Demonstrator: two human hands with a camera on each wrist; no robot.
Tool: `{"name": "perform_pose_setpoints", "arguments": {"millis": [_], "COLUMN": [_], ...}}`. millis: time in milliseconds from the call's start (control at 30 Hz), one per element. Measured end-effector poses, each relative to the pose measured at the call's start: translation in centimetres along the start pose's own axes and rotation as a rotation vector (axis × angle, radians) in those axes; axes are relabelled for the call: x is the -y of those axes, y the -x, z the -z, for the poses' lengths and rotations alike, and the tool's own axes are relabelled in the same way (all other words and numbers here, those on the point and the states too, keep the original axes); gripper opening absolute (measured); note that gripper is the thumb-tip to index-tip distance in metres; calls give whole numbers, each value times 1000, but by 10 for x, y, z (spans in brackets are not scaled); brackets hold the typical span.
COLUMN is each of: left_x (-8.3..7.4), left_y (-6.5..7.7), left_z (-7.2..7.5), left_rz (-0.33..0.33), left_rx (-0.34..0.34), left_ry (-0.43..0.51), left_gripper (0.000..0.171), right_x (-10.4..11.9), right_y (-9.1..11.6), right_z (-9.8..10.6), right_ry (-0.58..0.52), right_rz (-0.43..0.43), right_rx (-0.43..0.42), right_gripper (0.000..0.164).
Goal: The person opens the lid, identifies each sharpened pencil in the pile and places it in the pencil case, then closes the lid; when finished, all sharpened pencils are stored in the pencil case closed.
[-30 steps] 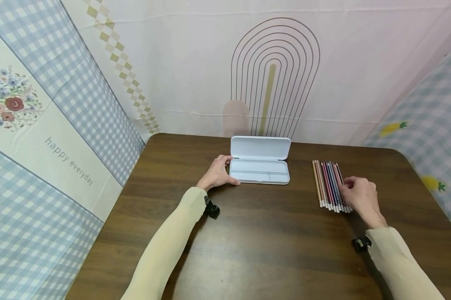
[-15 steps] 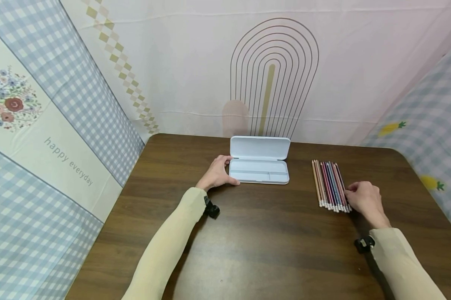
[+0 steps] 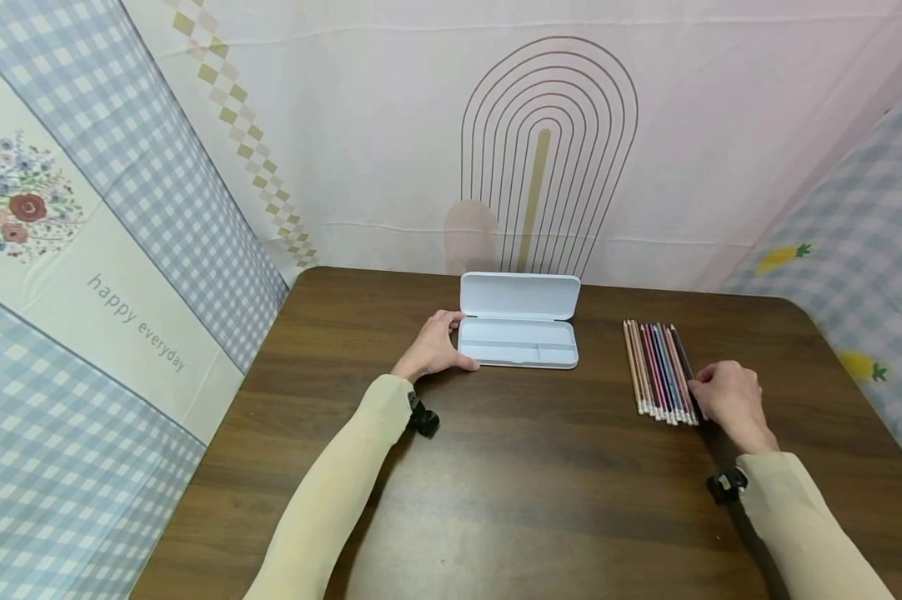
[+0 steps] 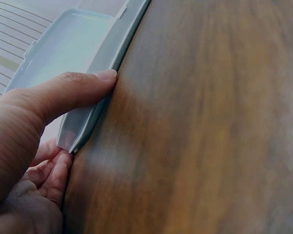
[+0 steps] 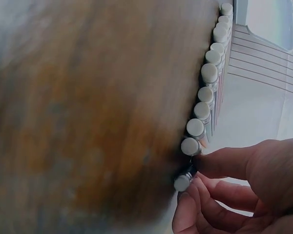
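Observation:
An open, pale blue pencil case [image 3: 518,333] lies near the table's back edge with its lid raised. My left hand [image 3: 434,343] grips the case's left end. In the left wrist view the thumb [image 4: 78,90] presses the front edge, and curled fingers [image 4: 51,170] touch the end. At the right lies a row of pencils [image 3: 661,371], their white eraser ends [image 5: 209,73] facing me. At the row's right side my right hand [image 3: 730,400] pinches a black pencil [image 3: 682,350] between thumb and fingers. That pencil's eraser end [image 5: 181,183] stands slightly apart from the others.
The brown wooden table [image 3: 541,483] carries the case and pencils. Behind it hangs a white cloth [image 3: 391,125] with printed arches. Blue checked cloths [image 3: 158,217] hang at both sides. A small black camera [image 3: 423,417] is worn on each wrist.
My right hand has shifted slightly right along the row's edge. A black pencil now shows in its fingers, tilted a little beside the row. The left hand and case have stayed put.

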State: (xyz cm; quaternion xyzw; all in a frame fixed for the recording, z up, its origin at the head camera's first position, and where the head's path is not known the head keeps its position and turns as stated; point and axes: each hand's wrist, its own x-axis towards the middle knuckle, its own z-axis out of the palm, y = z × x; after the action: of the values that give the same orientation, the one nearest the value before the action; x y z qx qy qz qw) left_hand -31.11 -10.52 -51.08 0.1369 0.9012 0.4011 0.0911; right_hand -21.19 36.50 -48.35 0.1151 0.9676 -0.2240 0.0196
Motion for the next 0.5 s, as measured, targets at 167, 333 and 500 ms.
{"name": "perform_pose_setpoints", "arguments": {"millis": [167, 333, 500], "left_x": [1, 1, 0], "left_y": [0, 1, 1], "left_z": [0, 0, 0], "left_rz": [4, 3, 0], "left_rx": [4, 3, 4], "left_ry": [-5, -10, -8], "left_gripper": [99, 99, 99], "right_x": [2, 2, -1], "right_y": [-1, -4, -4], "right_z": [-1, -2, -1], "right_ry": [-2, 3, -14], "right_rz": [-37, -76, -94], "right_rx": [25, 38, 60], "right_gripper": [28, 35, 45]}}
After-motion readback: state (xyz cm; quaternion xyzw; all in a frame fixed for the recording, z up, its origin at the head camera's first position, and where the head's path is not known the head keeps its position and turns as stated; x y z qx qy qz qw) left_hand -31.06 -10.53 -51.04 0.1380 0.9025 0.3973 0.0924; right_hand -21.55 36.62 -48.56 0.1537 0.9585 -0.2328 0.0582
